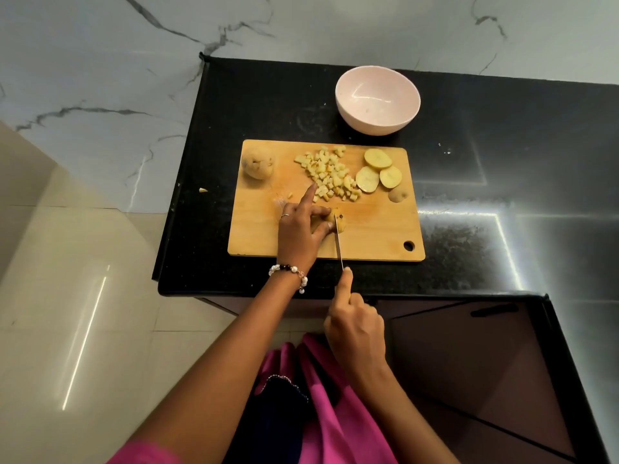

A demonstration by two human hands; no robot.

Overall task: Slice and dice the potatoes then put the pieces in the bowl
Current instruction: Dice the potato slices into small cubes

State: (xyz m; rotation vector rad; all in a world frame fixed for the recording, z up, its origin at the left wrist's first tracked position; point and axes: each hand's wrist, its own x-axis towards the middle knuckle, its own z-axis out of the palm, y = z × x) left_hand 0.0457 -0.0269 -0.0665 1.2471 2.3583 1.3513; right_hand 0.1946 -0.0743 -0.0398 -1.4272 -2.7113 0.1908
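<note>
Right hand (355, 333): nearest item, at the near edge of the desk (469, 195); fingers curled round the knife handle, index finger laid along the top toward the blade.
Knife (339, 247): blade points away from the person, edge down on the potato piece.
Left hand (301, 229): on the cutting board (375, 229); thumb and curled fingers clamped on the potato piece, index finger stretched out toward the far side. Ring on one finger; bead bracelet (290, 272) at the wrist.
Potato piece (336, 221): near-middle of the board, skin on, just right of the left hand.
Diced potato (330, 175): loose heap of small cubes, middle to far part of the board.
Potato slices (378, 170): three round slices, right of the cubes, overlapping; one skin-side end piece just near of them.
Whole potato (258, 165): far-left corner of the board, unpeeled.
Stray cube (202, 190): on the desk, left of the board.
Bowl (377, 99): pale, on the desk beyond the board's far edge, holding no potato pieces.
</note>
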